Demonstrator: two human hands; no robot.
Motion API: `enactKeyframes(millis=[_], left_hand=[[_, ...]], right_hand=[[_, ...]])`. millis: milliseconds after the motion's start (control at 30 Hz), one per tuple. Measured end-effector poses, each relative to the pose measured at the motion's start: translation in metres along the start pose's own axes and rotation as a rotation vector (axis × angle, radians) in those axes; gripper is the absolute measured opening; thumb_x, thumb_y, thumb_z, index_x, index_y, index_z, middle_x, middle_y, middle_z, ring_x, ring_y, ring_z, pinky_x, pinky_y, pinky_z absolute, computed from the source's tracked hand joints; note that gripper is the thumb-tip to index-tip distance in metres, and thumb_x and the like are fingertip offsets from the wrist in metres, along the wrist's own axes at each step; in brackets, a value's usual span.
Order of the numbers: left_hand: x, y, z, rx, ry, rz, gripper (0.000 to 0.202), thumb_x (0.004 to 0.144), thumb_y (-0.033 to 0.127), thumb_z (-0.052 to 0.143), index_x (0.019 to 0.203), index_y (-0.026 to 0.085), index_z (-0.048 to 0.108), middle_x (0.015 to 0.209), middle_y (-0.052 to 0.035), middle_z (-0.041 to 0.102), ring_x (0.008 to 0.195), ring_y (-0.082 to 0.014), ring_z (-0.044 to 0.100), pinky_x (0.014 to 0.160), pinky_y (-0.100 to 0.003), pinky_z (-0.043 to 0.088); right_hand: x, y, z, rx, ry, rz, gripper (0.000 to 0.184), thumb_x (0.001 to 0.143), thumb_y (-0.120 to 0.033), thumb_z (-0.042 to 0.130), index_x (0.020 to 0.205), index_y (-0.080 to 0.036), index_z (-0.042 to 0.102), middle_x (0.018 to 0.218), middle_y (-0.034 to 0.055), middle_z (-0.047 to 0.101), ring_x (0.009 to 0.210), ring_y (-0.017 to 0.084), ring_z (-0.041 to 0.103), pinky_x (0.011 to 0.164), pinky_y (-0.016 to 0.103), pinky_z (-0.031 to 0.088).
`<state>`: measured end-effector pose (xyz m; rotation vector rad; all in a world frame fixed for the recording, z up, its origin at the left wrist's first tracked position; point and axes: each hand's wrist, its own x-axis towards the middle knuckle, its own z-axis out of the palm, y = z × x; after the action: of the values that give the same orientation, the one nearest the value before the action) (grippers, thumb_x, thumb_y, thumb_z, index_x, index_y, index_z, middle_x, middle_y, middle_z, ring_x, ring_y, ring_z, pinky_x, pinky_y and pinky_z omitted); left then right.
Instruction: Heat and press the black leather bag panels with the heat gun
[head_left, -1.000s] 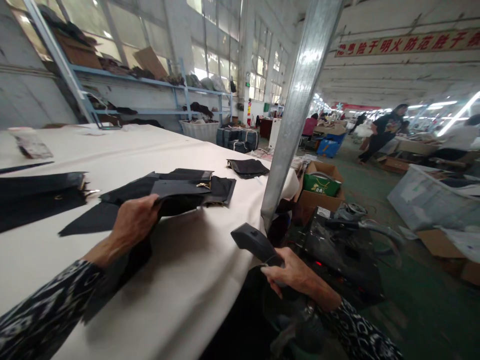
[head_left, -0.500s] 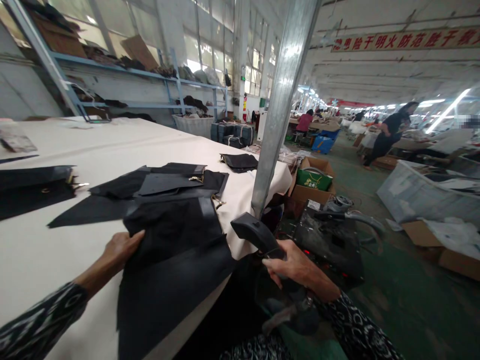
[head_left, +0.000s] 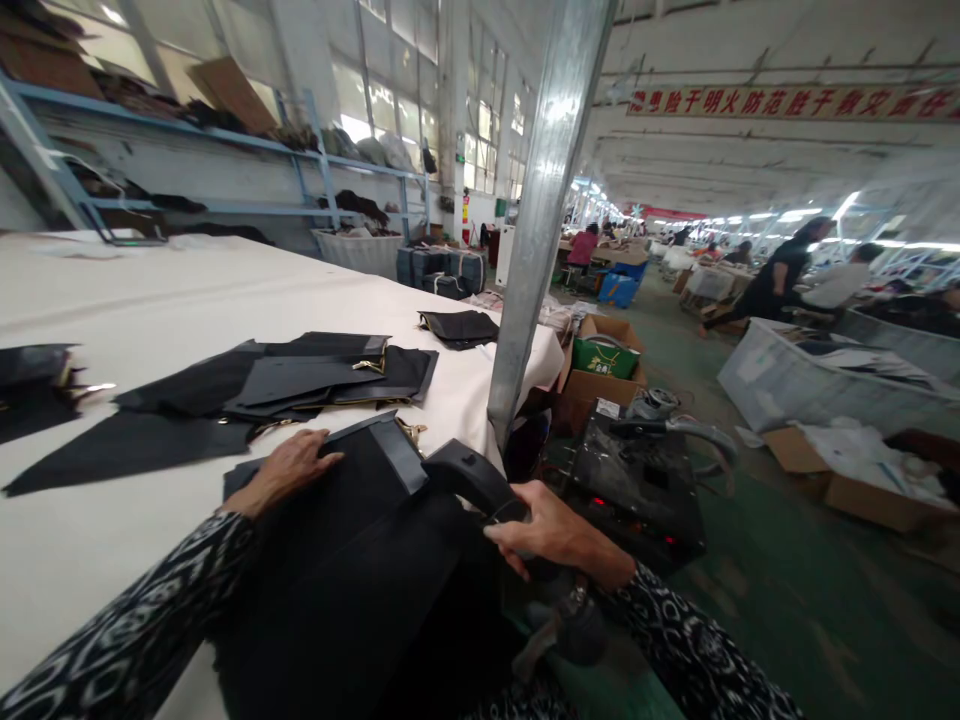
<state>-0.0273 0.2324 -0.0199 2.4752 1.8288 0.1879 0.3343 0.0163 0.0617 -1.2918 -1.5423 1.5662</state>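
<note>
A black fabric piece (head_left: 345, 545) hangs over the near edge of the white-covered table (head_left: 195, 290), with a smooth grey-black strip and brass-coloured zip parts at its far end. My left hand (head_left: 289, 468) lies flat on its upper left part, fingers stretched out. In my right hand (head_left: 551, 530) is a black curved handheld tool (head_left: 465, 475) with a broad nozzle-like head. That head meets the right end of the strip; whether it presses on it I cannot tell. Just beyond, several black pieces with metal zip ends (head_left: 315, 375) overlap on the table.
A metal post (head_left: 536, 210) rises at the table's right edge. Beside it on the floor stand a black machine box (head_left: 637, 485) with red lights and a carton (head_left: 607, 350) holding a green bag. Further right is a large grey bin (head_left: 810, 385); a person in dark clothes (head_left: 784, 275) is behind it.
My left hand has moved right and forward, from gripping the piece's left edge to lying on top. The tool's head has come from beside the piece onto its strip end. The view has shifted right.
</note>
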Motion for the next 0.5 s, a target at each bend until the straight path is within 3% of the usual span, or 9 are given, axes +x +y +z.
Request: enactKeyframes(millis=[167, 367, 500], left_hand=[[0.028, -0.005, 0.023, -0.058, -0.04, -0.001, 0.049, 0.075, 0.052, 0.048, 0.103, 0.015, 0.066, 0.107, -0.0163, 0.066, 0.104, -0.0322, 0.062, 0.092, -0.039, 0.048], [0.031, -0.006, 0.022, -0.134, -0.05, 0.025, 0.061, 0.073, 0.057, 0.045, 0.108, 0.012, 0.064, 0.123, -0.0214, 0.061, 0.116, -0.0328, 0.057, 0.104, -0.039, 0.042], [0.034, -0.006, 0.017, -0.208, -0.07, -0.034, 0.061, 0.067, 0.061, 0.049, 0.104, 0.014, 0.063, 0.118, -0.0224, 0.063, 0.113, -0.037, 0.058, 0.095, -0.044, 0.046]], right_hand=[[0.017, 0.002, 0.002, -0.003, -0.031, -0.003, 0.03, 0.08, -0.04, 0.072, 0.079, -0.013, 0.059, 0.058, -0.002, 0.059, 0.045, 0.009, 0.054, 0.043, 0.019, 0.046], [0.039, -0.001, 0.008, -0.015, -0.032, 0.016, 0.027, 0.081, -0.036, 0.071, 0.075, -0.013, 0.059, 0.06, -0.0009, 0.06, 0.047, 0.009, 0.055, 0.043, 0.018, 0.045], [0.048, 0.004, 0.011, -0.006, -0.045, 0.02, 0.027, 0.081, -0.036, 0.071, 0.076, -0.013, 0.059, 0.061, -0.001, 0.06, 0.047, 0.009, 0.056, 0.042, 0.018, 0.046]])
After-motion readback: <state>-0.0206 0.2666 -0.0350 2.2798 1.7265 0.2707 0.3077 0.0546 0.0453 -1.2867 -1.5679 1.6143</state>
